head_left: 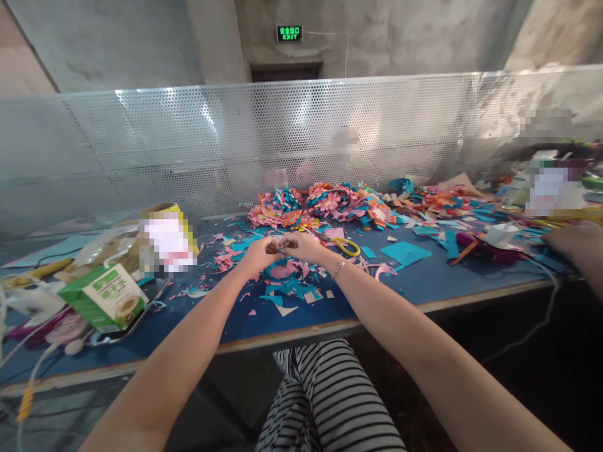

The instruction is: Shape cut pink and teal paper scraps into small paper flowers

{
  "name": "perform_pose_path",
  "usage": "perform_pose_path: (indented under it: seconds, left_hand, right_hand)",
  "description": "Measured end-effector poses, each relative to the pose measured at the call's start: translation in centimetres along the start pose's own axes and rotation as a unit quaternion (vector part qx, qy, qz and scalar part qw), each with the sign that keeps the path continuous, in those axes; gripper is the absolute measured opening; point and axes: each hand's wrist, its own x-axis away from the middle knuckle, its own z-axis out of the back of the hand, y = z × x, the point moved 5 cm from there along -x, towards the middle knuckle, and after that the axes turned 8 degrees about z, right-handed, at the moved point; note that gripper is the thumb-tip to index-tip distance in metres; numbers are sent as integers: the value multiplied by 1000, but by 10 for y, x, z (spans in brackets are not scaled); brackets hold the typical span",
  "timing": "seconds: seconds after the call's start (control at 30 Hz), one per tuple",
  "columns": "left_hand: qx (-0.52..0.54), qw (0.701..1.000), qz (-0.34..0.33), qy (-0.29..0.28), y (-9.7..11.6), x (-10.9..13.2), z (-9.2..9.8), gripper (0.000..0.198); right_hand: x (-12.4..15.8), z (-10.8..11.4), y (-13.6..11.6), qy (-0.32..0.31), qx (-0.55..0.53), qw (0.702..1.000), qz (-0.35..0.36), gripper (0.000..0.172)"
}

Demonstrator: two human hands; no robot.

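Bare forearms (405, 326) reach in from the bottom corners, with striped trousers (348, 395) below and between them, under the bench edge. A thin bracelet (338, 270) circles the right wrist. The left hand (264, 252) and right hand (300, 247) meet just above the bench (466, 276), fingers curled inward and fingertips together; a speck of blue seems to show between them, too small to tell whether either hand grips it.

Scraps (285, 290) of blue, pink and cream paper lie under and around the hands. Just behind, pink, blue and orange paper flowers (330, 204) are heaped near the perforated screen (292, 119). Scissors (347, 246) with yellow handles lie just beside the right hand, and a blue sheet (406, 253) farther right.

At the left, a green and white box (106, 298) sits tilted among cables. At the far right, a co-worker's hand (577, 248) is blurred over the bench. An exit sign (289, 34) glows on the wall (396, 31).
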Motion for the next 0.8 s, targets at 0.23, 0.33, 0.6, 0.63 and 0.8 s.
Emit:
perform_pose_path:
  seconds: [0.23, 0.33, 0.6, 0.63, 0.8]
  left_hand:
    - [-93, 995, 4, -41, -12, -2, 0, 27]
    - [-151, 986, -11, -72, -22, -2, -1, 22]
    - [-82, 992, -2, -94, -27, -5, 2, 17]
    - [-67, 994, 3, -88, -26, -5, 3, 16]
    - [33, 998, 46, -7, -24, -8, 15, 23]
  right_hand:
    - [1, 4, 10, 25, -17, 999, -31, 26]
    - [1, 10, 19, 58, -5, 998, -37, 27]
    - [-1, 13, 35, 108, -21, 992, -60, 13]
    - [0, 14, 35, 113, -20, 992, -59, 12]
    - [0, 18, 42, 145, -47, 985, -81, 10]
